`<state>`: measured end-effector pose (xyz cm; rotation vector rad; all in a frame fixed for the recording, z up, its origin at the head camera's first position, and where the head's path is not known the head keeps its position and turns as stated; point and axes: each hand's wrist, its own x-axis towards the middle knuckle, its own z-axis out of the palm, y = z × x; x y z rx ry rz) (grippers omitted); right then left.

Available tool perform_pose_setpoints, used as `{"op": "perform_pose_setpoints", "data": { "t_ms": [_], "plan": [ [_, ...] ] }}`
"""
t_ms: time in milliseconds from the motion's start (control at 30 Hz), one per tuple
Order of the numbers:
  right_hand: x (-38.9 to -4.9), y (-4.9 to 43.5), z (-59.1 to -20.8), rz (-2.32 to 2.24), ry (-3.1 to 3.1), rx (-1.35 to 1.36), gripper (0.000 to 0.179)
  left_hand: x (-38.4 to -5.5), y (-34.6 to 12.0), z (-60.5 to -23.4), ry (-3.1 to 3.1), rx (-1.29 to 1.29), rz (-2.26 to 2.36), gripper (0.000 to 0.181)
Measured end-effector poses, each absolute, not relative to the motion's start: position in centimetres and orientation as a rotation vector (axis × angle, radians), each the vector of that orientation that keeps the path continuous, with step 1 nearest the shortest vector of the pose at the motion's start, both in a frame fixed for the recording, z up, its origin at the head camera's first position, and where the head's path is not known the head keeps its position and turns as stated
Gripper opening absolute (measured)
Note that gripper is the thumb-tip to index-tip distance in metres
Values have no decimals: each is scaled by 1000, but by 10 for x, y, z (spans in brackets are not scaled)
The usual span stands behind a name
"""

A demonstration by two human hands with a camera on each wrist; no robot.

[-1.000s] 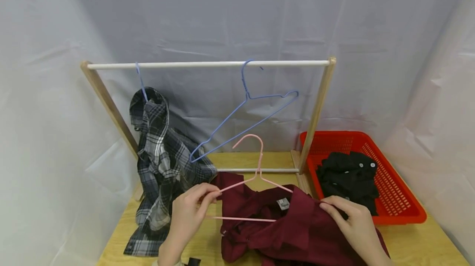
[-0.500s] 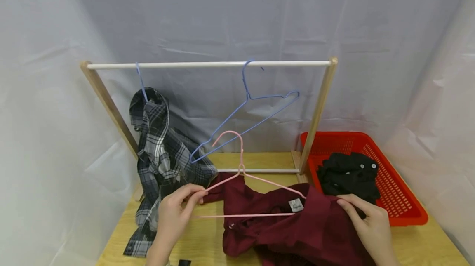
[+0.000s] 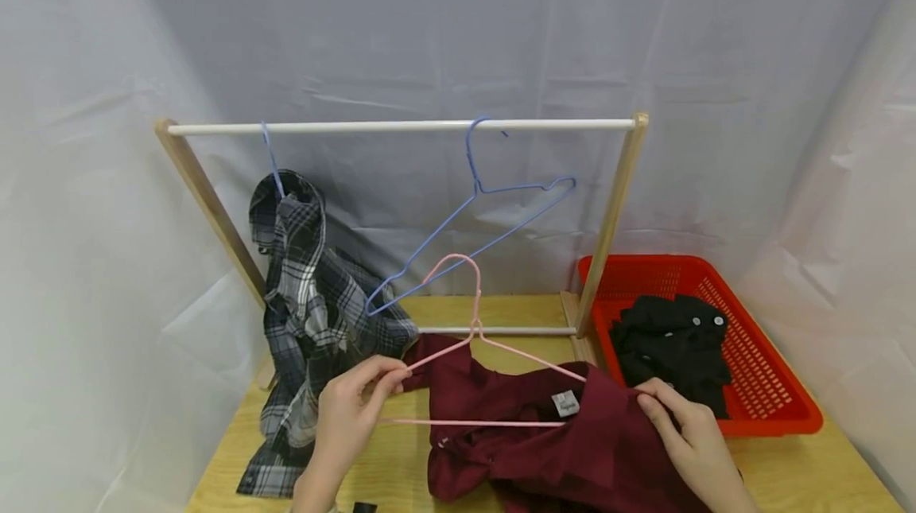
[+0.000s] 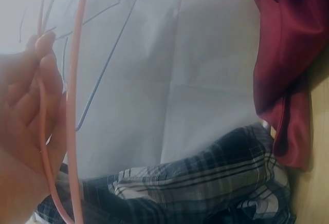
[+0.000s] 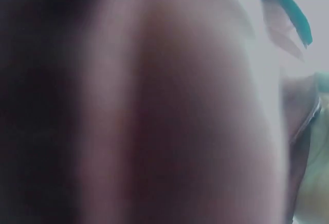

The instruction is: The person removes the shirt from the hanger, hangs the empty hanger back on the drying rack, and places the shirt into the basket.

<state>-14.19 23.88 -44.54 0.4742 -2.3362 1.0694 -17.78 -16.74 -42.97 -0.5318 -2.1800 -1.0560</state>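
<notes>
My left hand [image 3: 351,413] pinches the left arm of a pink clothes hanger [image 3: 478,294], whose hook points up and to the left. In the left wrist view, the same hanger [image 4: 74,80] passes through and beside my curled fingers [image 4: 49,77]. The hanger's right end lies inside the neck of a maroon shirt [image 3: 608,449], hidden under its right shoulder. With thumb and fingers, my right hand [image 3: 690,433] pinches that shoulder's cloth. A pale label [image 3: 565,403] shows inside the collar. The right wrist view is mostly dark blur.
A wooden rack with a white rail [image 3: 358,127] stands behind. On it hang a bare blue hanger [image 3: 458,215] and, at left, a grey plaid shirt [image 3: 304,274]. A red basket [image 3: 780,386] at right contains black clothing [image 3: 673,346].
The hanger and left hand went left, then slightly back right. The right hand went right with the shirt's shoulder, then partly back. More of the hanger's right arm shows clear of the shoulder cloth.
</notes>
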Motion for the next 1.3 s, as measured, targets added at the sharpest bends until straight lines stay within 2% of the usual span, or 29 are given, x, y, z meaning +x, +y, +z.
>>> {"op": "perform_pose_setpoints", "data": {
  "t_ms": [233,533,800,967,1300],
  "plan": [
    [-139,244,-450,1090,-2334,514,33,-180,-160,-432,-2153,-577,-1082,22],
    [-139,250,-459,1087,-2127,469,35,-185,-149,-438,-2169,-627,-1189,20],
    [-135,255,-458,1048,-2096,447,29,-186,-137,-434,-2124,-711,-1269,25],
    [-131,257,-456,1066,-2036,406,21,-188,-131,-436,-2158,-675,-1183,29],
    [-128,253,-454,991,-2007,342,10,-181,-108,-429,-1921,-677,-1173,26]
  ]
}}
